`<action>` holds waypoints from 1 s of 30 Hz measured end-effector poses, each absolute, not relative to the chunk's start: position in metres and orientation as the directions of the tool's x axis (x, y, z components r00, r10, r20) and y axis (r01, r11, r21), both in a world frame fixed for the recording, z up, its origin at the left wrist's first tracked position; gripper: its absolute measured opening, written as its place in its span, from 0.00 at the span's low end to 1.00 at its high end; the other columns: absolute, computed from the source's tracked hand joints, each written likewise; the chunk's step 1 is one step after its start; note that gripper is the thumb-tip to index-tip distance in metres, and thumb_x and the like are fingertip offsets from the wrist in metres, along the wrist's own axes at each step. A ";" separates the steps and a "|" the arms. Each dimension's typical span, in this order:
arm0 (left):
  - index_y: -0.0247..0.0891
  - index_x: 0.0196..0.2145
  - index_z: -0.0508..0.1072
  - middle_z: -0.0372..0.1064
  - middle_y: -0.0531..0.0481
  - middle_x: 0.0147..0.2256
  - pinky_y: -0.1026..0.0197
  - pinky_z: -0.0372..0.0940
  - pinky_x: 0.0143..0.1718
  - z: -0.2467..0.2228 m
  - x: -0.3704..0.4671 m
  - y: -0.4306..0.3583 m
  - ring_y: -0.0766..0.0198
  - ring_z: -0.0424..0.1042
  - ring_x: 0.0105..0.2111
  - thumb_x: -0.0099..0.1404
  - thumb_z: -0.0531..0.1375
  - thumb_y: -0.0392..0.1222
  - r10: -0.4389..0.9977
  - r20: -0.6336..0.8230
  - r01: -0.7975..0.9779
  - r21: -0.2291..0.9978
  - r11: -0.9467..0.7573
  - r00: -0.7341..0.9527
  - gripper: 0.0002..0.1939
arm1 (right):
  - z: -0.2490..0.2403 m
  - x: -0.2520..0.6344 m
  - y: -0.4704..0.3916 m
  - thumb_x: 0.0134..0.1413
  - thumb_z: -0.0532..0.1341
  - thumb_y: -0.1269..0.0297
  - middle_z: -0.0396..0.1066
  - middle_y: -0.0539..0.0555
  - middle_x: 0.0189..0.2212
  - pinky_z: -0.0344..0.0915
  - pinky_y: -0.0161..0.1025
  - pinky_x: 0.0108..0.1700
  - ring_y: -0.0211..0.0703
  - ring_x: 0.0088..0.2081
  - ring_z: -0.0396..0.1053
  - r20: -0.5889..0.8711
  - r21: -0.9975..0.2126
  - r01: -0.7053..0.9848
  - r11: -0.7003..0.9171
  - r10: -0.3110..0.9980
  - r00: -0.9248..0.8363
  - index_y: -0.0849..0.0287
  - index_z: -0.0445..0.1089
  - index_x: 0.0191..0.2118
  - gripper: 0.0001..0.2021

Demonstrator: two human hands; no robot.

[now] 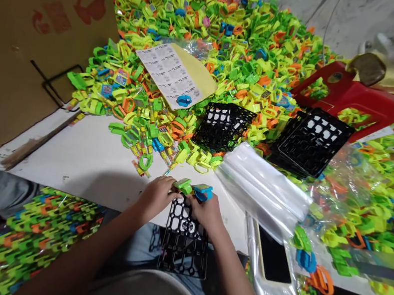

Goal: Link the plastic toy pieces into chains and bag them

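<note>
A black grid tray (185,247) extends over the table's front edge toward my lap. My left hand (158,195) is closed on a green toy watch (184,186) at the tray's far left corner. Beside it, my right hand (208,211) is closed around a blue toy watch (203,192) at the far right corner. The fingertips of both hands nearly meet over the tray's far edge. Just beyond them lie small candy tubes (143,150) and loose watches.
A big heap of coloured toy watches (247,34) covers the back. Stacked black trays (224,124), clear plastic bags (264,187), a phone (271,255) and a red plastic frame (358,97) lie to the right. A cardboard box (37,38) stands left.
</note>
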State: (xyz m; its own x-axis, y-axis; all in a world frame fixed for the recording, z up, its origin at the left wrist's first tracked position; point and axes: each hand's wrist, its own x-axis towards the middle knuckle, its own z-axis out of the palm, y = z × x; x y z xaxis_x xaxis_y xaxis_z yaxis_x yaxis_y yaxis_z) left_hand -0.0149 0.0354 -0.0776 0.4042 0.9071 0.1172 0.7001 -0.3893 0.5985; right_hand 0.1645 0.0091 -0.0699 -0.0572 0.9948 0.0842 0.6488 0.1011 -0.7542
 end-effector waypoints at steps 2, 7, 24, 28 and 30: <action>0.38 0.35 0.69 0.70 0.49 0.35 0.58 0.65 0.41 -0.073 -0.027 0.030 0.60 0.70 0.39 0.59 0.61 0.37 0.903 0.122 0.653 0.652 -0.386 0.413 0.06 | -0.067 0.161 0.011 0.48 0.59 0.70 0.75 0.57 0.31 0.66 0.39 0.36 0.49 0.35 0.73 0.032 -0.673 0.736 0.073 0.997 -0.069 0.59 0.71 0.31 0.05; 0.44 0.53 0.59 0.63 0.45 0.51 0.56 0.68 0.42 -0.055 -0.045 0.015 0.60 0.68 0.45 0.55 0.65 0.42 0.924 0.206 0.451 0.825 -0.341 0.322 0.30 | -0.060 0.152 0.014 0.47 0.57 0.75 0.75 0.57 0.32 0.64 0.36 0.36 0.46 0.35 0.72 -0.005 -0.627 0.771 0.110 0.989 -0.146 0.59 0.70 0.32 0.07; 0.39 0.42 0.71 0.67 0.43 0.47 0.48 0.59 0.52 -0.083 -0.108 0.036 0.54 0.64 0.49 0.60 0.50 0.29 0.913 0.362 0.817 0.458 -0.351 0.189 0.16 | -0.070 0.156 -0.009 0.56 0.55 0.58 0.69 0.53 0.28 0.62 0.36 0.32 0.42 0.29 0.66 0.133 -0.750 0.646 0.147 0.989 -0.070 0.59 0.67 0.35 0.10; 0.42 0.48 0.70 0.63 0.46 0.55 0.45 0.54 0.57 -0.081 -0.121 0.064 0.51 0.56 0.57 0.61 0.51 0.31 0.898 0.245 0.824 0.363 -0.435 0.366 0.19 | -0.072 0.151 -0.009 0.56 0.55 0.57 0.69 0.53 0.28 0.63 0.37 0.33 0.42 0.30 0.67 0.143 -0.741 0.652 0.159 0.987 -0.079 0.59 0.67 0.34 0.10; 0.42 0.48 0.70 0.62 0.46 0.56 0.44 0.53 0.59 -0.077 -0.125 0.072 0.51 0.53 0.59 0.63 0.54 0.37 0.867 0.177 0.802 0.330 -0.498 0.466 0.15 | -0.071 0.150 -0.008 0.56 0.54 0.57 0.70 0.53 0.28 0.63 0.37 0.33 0.43 0.30 0.67 0.148 -0.736 0.658 0.157 0.987 -0.071 0.59 0.67 0.34 0.11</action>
State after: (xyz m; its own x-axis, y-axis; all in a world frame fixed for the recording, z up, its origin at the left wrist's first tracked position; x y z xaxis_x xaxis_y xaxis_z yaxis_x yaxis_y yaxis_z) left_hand -0.1250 0.0723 -0.0770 0.4659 0.8669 0.1773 0.8019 -0.4984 0.3295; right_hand 0.1501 -0.0084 -0.0712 -0.0710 0.9865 0.1475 0.6579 0.1575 -0.7365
